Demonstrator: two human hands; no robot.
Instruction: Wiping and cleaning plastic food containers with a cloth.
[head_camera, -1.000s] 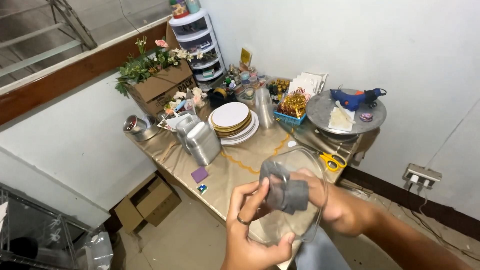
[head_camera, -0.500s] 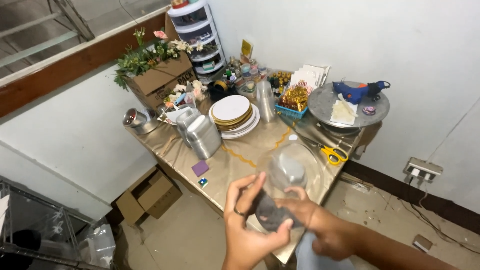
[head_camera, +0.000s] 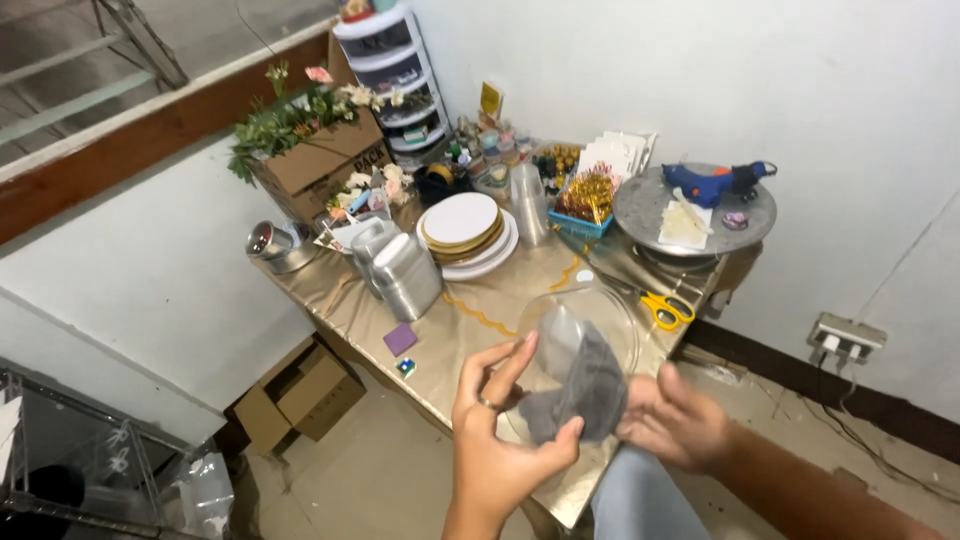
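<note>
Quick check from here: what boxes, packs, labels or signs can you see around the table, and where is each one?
Flower box: brown cardboard with dark print, table's far left corner, holding greenery.
Floor box: brown cardboard, flaps open, under the table's left edge.
Yellow tag: small, upright, by the white drawer tower.
White cards: a stack leaning at the wall, behind the blue tray.

The tabletop (head_camera: 470, 330) stands in a corner by the wall. A stack of plates (head_camera: 462, 228) sits in the middle. Left of it lie metal boxes (head_camera: 400, 270). Behind those is a box of flowers (head_camera: 315, 150). A round tray (head_camera: 695, 205) sits at the right, with a glue gun (head_camera: 712, 182) on it. Scissors (head_camera: 662, 308) lie in front of the tray. A cardboard box (head_camera: 300, 395) rests on the floor under the tabletop.
</note>
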